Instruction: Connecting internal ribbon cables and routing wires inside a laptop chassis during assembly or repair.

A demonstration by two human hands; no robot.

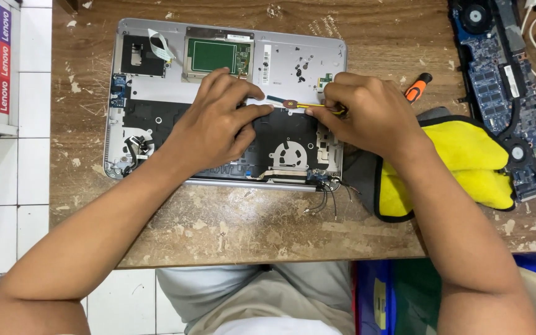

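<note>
Both hands sit mid-frame on the laptop shell (156, 93). Left hand (215, 130) presses flat, unclenched; right hand (367, 111) pinches a yellow tool (317, 106), seemingly prying a cable (278, 100). Next probably needs gentle leverage.

An opened laptop shell (156, 80) lies on the worn wooden table (231, 229), and the left hand (209, 127) presses flat on its dark middle while the right hand (367, 115), at three o'clock from it, pinches a thin yellow tool (317, 106) whose tip meets a small brown part (291, 103) between the two hands. A yellow cloth (466, 161) lies at three o'clock of the shell, an orange-handled screwdriver (418, 87) at one o'clock of the right hand, and a blue circuit board (504, 80) at the table's far right.
</note>
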